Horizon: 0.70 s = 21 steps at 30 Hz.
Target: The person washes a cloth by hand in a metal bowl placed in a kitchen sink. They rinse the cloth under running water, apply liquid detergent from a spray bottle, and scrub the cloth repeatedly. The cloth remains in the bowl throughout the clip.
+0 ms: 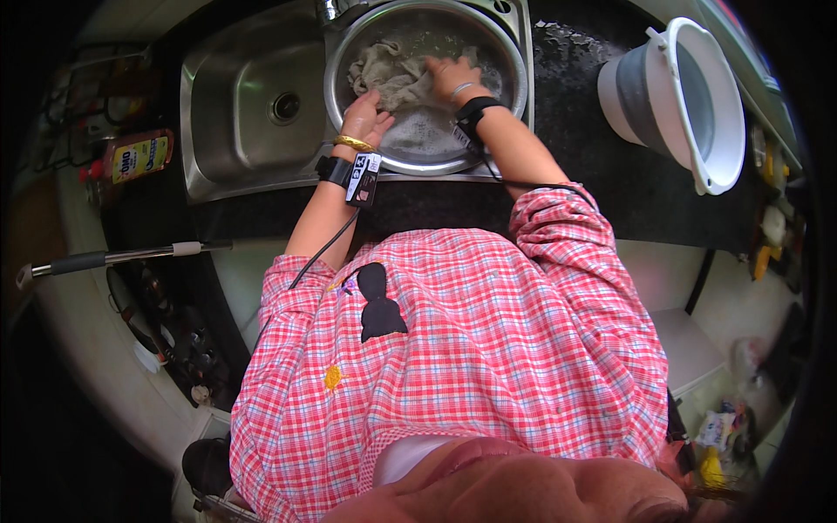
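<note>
A soaked greyish cloth (393,80) lies crumpled in a round metal basin (518,98) holding cloudy, sudsy water. My right hand (456,78) rests on the cloth's right part, palm down, its fingertips partly lost in the folds. Whether those fingers grip the fabric is unclear. At the near left of the basin, my left hand (366,121) has its fingers apart, the thumb side against or very close to the cloth's edge. Foam (425,131) floats in front of the cloth.
The basin sits over the right part of a stainless steel sink; the left bowl (235,104) has a drain (285,106). A faucet (332,10) stands behind. On the dark counter are an OMO detergent bottle (140,158) at left and a white-grey collapsible bucket (683,104) at right. A metal pole (124,258) juts in at left.
</note>
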Motion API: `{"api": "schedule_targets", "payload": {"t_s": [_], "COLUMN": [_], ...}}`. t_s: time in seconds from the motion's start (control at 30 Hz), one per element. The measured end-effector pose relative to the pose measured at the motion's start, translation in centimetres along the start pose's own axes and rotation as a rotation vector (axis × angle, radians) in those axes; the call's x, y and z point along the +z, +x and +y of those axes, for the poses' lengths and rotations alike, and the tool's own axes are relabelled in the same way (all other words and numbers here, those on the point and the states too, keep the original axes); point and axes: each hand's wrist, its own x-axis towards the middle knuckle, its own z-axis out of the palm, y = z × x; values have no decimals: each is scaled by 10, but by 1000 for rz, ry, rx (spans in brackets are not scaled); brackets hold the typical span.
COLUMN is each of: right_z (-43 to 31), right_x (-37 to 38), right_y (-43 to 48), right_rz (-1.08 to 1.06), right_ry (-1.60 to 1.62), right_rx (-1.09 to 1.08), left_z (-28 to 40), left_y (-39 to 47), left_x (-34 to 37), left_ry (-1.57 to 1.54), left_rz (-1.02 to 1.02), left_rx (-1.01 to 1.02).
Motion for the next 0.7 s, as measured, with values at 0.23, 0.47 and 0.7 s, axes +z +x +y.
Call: {"api": "schedule_targets", "payload": {"t_s": [0.23,0.47,0.7], "right_z": [-28,-3,21], "right_x": [-29,-83,-131], "right_y": [-55,-79,-79], "right_rz": [-10,87,795], "right_ry": [371,391,808], "right_rx": [-535,-386,-415], "left_z": [-4,34,123], "left_y": [10,-1,-84], "left_x": [-8,14,71], "left_ry": [280,-184,-130], "left_rz": [68,-25,-194], "left_rx": [170,-144,255]}}
